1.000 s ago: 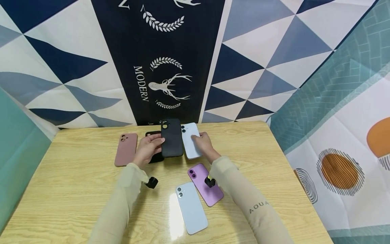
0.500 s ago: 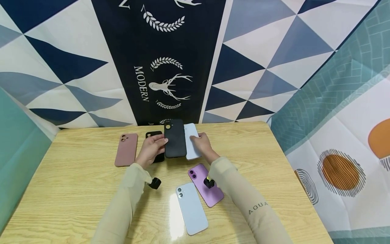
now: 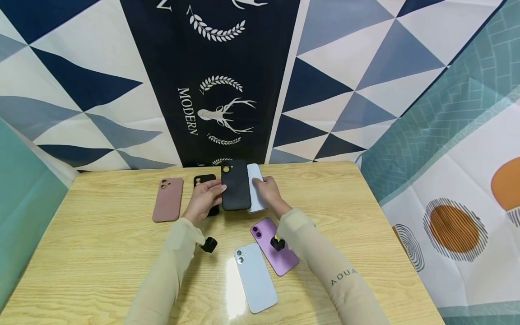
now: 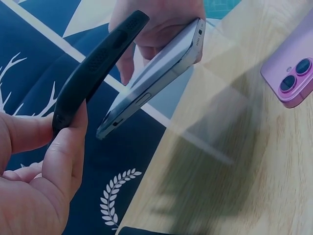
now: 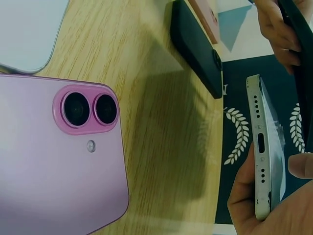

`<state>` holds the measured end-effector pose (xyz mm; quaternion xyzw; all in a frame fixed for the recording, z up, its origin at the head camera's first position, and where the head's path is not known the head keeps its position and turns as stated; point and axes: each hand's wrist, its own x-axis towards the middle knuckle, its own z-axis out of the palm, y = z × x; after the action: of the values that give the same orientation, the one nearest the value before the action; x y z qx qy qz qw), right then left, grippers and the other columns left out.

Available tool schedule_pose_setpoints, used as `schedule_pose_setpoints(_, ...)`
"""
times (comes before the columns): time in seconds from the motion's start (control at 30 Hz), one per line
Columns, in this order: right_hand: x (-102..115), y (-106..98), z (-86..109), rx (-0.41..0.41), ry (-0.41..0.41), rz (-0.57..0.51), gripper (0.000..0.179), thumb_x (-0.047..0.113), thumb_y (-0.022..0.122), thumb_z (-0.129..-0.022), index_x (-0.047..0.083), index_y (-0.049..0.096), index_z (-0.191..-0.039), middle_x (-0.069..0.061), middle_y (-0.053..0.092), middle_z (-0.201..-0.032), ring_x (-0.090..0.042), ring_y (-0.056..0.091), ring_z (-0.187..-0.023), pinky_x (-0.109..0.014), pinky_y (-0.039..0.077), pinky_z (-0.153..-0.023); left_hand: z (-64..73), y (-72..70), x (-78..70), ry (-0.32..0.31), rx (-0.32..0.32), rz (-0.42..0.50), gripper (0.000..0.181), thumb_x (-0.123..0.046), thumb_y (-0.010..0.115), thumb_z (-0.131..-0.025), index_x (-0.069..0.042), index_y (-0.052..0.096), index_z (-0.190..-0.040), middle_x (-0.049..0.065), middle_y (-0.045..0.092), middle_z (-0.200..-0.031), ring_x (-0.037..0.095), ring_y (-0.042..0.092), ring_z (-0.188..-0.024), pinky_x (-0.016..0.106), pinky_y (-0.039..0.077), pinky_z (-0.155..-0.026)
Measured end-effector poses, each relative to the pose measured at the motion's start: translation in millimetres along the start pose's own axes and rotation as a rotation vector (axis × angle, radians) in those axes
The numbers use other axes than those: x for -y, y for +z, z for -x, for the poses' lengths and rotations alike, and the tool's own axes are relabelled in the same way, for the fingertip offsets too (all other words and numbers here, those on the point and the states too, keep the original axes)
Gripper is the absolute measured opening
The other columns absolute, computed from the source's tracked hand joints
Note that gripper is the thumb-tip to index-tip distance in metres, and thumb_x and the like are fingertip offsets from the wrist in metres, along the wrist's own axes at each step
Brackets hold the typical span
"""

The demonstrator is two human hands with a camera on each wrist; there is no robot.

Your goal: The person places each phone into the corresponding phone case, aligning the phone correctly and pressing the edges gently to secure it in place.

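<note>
My left hand [image 3: 204,199] pinches a black phone case [image 3: 237,187] by its left edge, thumb on the back and fingers behind. In the left wrist view the case [image 4: 95,73] stands tilted, its curved side wall showing. My right hand [image 3: 269,193] grips a white phone [image 3: 255,192] by its right side. From the head, the case overlaps the phone's left part and hides its camera lenses. Both wrist views show a gap between them. The phone's bottom edge [image 5: 261,147], with its port and speaker holes, faces the right wrist camera.
Behind the left hand lies another black phone case [image 3: 213,211], partly covered. A pink phone case [image 3: 168,198] lies left of it. Nearer, a purple phone [image 3: 280,255] and a pale blue phone [image 3: 256,280] lie on the wooden table [image 3: 101,253]. A patterned cloth [image 3: 227,54] hangs behind.
My left hand has moved the black case rightward, so it now covers more of the white phone, including its lenses. The right hand stays almost in place. The items on the table have not moved.
</note>
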<state>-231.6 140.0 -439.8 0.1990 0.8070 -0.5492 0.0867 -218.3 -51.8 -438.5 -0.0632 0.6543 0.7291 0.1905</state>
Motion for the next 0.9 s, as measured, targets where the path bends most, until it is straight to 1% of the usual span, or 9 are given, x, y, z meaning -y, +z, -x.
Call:
schedule_pose_setpoints(0.13,2,0,0.7,-0.01,-0.006,-0.013,0.044,0.032,0.047,-0.095,-0.004,0.047,-0.12,-0.018,0.052,-0.11,-0.022,0.051,-0.091,-0.031,0.047,-0.078,-0.9,1.8,0.3,0.001,-0.008,0.011,0.05,-0.01,0.053,-0.095,-0.001,0.037,-0.141,0.017,0.046,-0.14,-0.003,0.056,-0.079,0.012,0.049,-0.061)
schedule_pose_setpoints(0.3,2,1,0.1,-0.022,-0.005,-0.024,0.047,0.036,0.043,-0.097,-0.004,0.048,-0.12,-0.019,0.052,-0.112,-0.025,0.051,-0.097,-0.036,0.045,-0.088,-3.6,3.3,3.7,-0.004,-0.014,0.021,0.048,-0.01,0.053,-0.095,-0.001,0.039,-0.14,0.019,0.048,-0.137,-0.001,0.054,-0.07,0.012,0.048,-0.059)
schedule_pose_setpoints(0.43,3,2,0.2,-0.023,0.001,-0.035,0.05,0.039,0.041,-0.097,-0.004,0.048,-0.122,-0.02,0.052,-0.116,-0.028,0.05,-0.103,-0.039,0.042,-0.095,-4.3,4.5,5.3,-0.004,-0.018,0.024,0.047,-0.009,0.053,-0.095,0.0,0.04,-0.139,0.019,0.049,-0.136,0.0,0.053,-0.068,0.013,0.048,-0.058)
schedule_pose_setpoints(0.7,4,2,1.1,-0.027,0.007,-0.037,0.054,0.042,0.037,-0.098,-0.004,0.047,-0.125,-0.021,0.05,-0.122,-0.031,0.048,-0.114,-0.041,0.037,-0.104,-5.0,8.5,7.4,-0.002,-0.024,0.016,0.047,-0.01,0.053,-0.095,0.0,0.04,-0.138,0.02,0.05,-0.135,0.0,0.054,-0.069,0.014,0.048,-0.059)
schedule_pose_setpoints(0.9,3,3,2.0,-0.029,-0.004,-0.049,0.057,0.044,0.035,-0.098,-0.005,0.046,-0.126,-0.022,0.05,-0.122,-0.034,0.048,-0.114,-0.043,0.037,-0.104,-6.6,10.7,9.6,-0.003,-0.025,0.009,0.049,-0.011,0.055,-0.094,0.001,0.04,-0.139,0.02,0.049,-0.136,0.0,0.056,-0.073,0.013,0.05,-0.06)
